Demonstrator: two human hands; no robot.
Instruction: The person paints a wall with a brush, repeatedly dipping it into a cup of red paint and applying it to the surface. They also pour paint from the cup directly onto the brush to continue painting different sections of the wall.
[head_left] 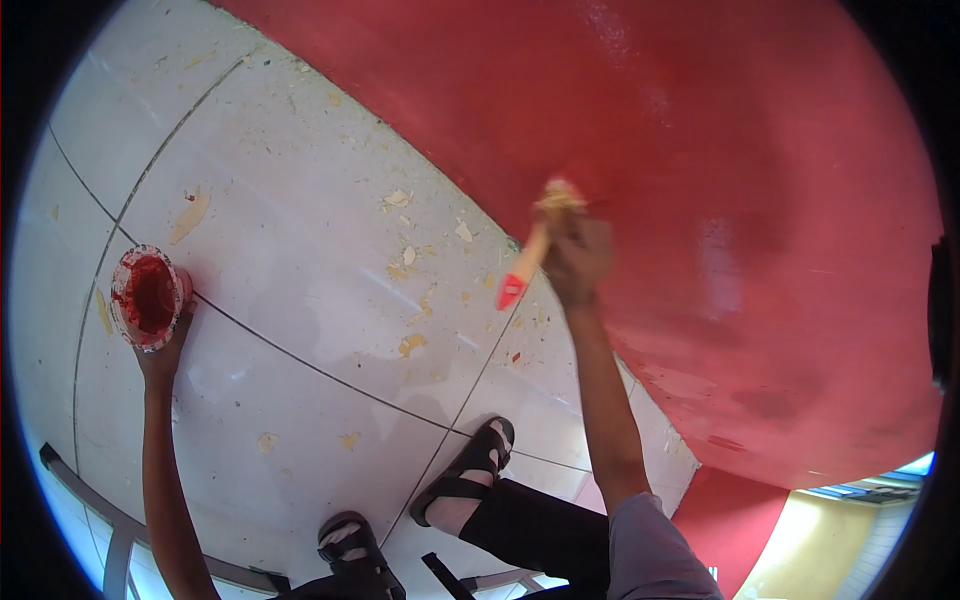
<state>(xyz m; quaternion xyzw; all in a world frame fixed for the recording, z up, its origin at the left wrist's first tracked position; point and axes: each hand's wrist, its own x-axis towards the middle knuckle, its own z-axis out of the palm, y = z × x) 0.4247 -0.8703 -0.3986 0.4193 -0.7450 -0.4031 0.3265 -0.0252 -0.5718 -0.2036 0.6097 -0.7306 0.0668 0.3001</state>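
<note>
My right hand (582, 258) grips a paintbrush (537, 243) with a pale wooden handle and a red handle end. The brush's bristle end is up against the red wall (690, 240), and both hand and brush are a little blurred. Out to the left, my left hand (165, 348) is closed around the side of a paint tub (183, 287). Red paint (150, 295) shows inside the tub, and its white rim is smeared with red. Some of the left fingers are hidden behind the tub.
Pale floor tiles (300, 240) carry several flakes of peeled paint (190, 217), many along the wall's base. My sandalled feet (470, 470) stand at the bottom. Dark metal framework (120, 540) lies at the lower left. A yellow wall section (805, 540) appears at the lower right.
</note>
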